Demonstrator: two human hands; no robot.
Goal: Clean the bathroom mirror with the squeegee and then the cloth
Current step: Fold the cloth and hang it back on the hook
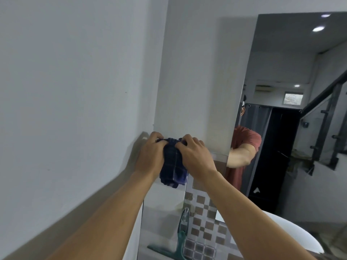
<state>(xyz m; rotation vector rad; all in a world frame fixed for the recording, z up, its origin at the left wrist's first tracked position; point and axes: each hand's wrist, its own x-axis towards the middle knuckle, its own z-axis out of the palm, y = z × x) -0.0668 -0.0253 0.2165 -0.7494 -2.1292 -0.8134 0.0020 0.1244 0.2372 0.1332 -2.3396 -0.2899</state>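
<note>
Both my hands hold a dark blue checked cloth [173, 165] in front of the mirror [193, 81], near its left edge. My left hand [151, 156] grips the cloth's left side and my right hand [195, 156] grips its top right; the lower part of the cloth hangs loose between them. A teal squeegee [181, 239] stands low down against the mirror, handle up and blade at the bottom, with no hand on it. The mirror shows a grey wall, a red-shirted arm and a dark doorway.
A plain grey wall [65, 109] fills the left. A white basin rim [293, 235] curves at the lower right. Brown and white checked tiles [204, 233] show in the lower mirror, and a dark stair railing [326, 117] shows in the reflection at right.
</note>
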